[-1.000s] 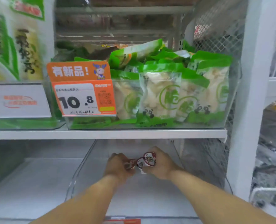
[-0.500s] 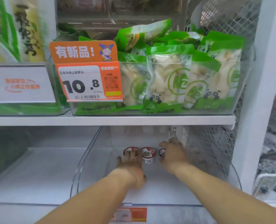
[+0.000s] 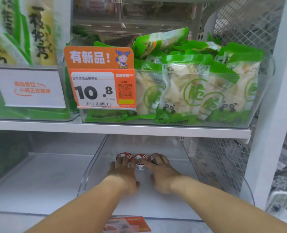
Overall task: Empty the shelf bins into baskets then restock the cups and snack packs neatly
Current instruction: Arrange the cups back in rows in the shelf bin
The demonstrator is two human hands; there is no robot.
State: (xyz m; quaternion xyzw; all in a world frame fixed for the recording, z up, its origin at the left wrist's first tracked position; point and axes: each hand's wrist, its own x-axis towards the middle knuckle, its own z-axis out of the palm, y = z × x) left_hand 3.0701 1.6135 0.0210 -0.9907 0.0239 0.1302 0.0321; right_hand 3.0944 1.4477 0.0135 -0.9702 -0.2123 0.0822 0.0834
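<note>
Cups (image 3: 140, 161): red-white lids (print seemingly blurred). Snack packs (image 3: 186, 91): green-white, panda motif. Price tag (image 3: 102, 89): orange.

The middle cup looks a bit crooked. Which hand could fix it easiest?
Probably the right hand. Its fingers already lie on the middle cup, while the left hand rests on the left cup, beside it in the clear bin.

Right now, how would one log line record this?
stage: restocking cups | left hand: touching left cup | right hand: on right cup | middle cup: between | clear bin: lower shelf
</note>
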